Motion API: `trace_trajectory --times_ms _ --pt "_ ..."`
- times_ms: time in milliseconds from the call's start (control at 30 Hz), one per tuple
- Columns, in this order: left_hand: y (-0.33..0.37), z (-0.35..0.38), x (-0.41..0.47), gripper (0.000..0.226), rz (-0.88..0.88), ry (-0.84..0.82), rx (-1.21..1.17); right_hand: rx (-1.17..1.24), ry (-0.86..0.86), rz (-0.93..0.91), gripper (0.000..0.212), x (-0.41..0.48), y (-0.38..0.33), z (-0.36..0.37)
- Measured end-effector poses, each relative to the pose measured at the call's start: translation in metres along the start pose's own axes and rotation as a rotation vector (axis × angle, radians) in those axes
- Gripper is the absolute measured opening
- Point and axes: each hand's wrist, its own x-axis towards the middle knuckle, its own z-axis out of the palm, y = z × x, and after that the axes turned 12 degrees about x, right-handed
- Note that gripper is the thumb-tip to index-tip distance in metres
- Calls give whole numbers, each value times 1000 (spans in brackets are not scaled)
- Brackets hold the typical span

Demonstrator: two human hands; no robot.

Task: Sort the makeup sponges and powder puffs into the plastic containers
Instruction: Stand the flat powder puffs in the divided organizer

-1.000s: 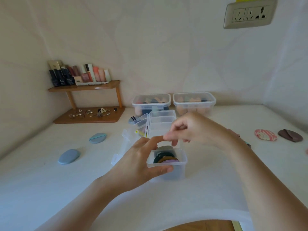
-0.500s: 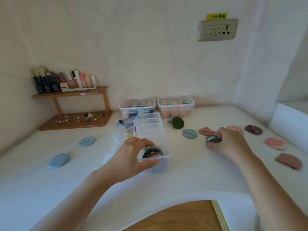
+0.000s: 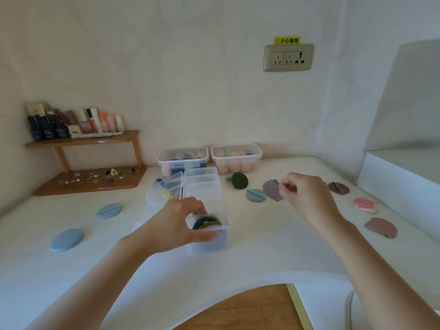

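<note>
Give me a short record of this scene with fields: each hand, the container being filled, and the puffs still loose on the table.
left grip: holds the small clear container at its rim
container contents: stacked puffs standing on edge
right grip: pinches the mauve puff
loose, right side: dark green puff; grey-blue puff; brown puff; pink patterned puff; dusty pink puff
loose, left side: banded blue puff; plain blue puff
rear: two lidded boxes holding sponges
</note>
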Motion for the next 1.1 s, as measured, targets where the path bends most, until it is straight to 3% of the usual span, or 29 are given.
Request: trace_trajectory --times_ms 100,200,400,567,667,833,1000,1100 --pt "-2 4 -2 50 110 158 60 246 -48 -105 6 4 -30 2" --pt "-6 9 -3 55 189 255 128 290 -103 -244 5 12 -61 14" --pt "-7 15 -4 49 182 306 79 100 -419 -385 7 20 -95 47" --pt "-5 16 -8 62 118 329 69 -121 -432 -450 16 25 -106 48" --pt "-3 15 -10 72 103 306 111 -176 -561 -441 15 27 -109 46" --pt "-6 17 -10 61 107 275 81 -180 -714 -364 17 23 -114 51" --pt "-6 19 -6 52 81 202 82 4 -856 -235 24 30 -106 55" --pt "-8 18 -6 55 49 164 108 157 -860 -122 14 41 -94 50"
